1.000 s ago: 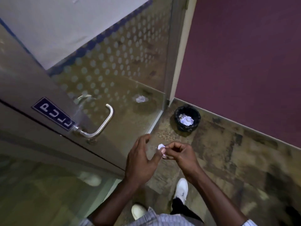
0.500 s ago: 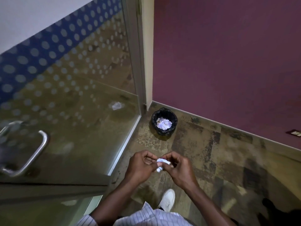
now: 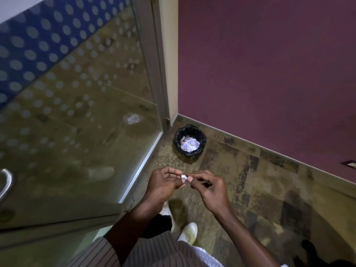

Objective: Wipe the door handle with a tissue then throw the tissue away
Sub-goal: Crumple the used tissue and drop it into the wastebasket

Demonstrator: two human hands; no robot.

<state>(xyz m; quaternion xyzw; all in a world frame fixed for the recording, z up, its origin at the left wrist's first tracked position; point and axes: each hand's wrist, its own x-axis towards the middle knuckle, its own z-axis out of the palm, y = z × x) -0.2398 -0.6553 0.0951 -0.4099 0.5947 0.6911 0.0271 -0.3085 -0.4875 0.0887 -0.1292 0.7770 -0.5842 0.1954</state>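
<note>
A small white tissue point(image 3: 184, 177) is crumpled tight and pinched between the fingertips of my left hand point(image 3: 163, 185) and my right hand point(image 3: 210, 188), held low in front of me. Most of the tissue is hidden by the fingers. The metal door handle point(image 3: 6, 185) shows only partly at the far left edge, on the glass door point(image 3: 77, 116). A small black-lined bin point(image 3: 190, 143) with white crumpled paper inside stands on the floor beyond my hands, in the corner by the door frame.
A maroon wall point(image 3: 269, 64) runs along the right. The floor is patterned brown carpet point(image 3: 250, 189). My white shoes point(image 3: 189, 233) are below my hands. A reflection of crumpled paper point(image 3: 133, 118) shows in the glass.
My view has swung right, so the handle has slid to the left edge and the bin sits nearer centre. The tissue has been squeezed smaller between both hands.
</note>
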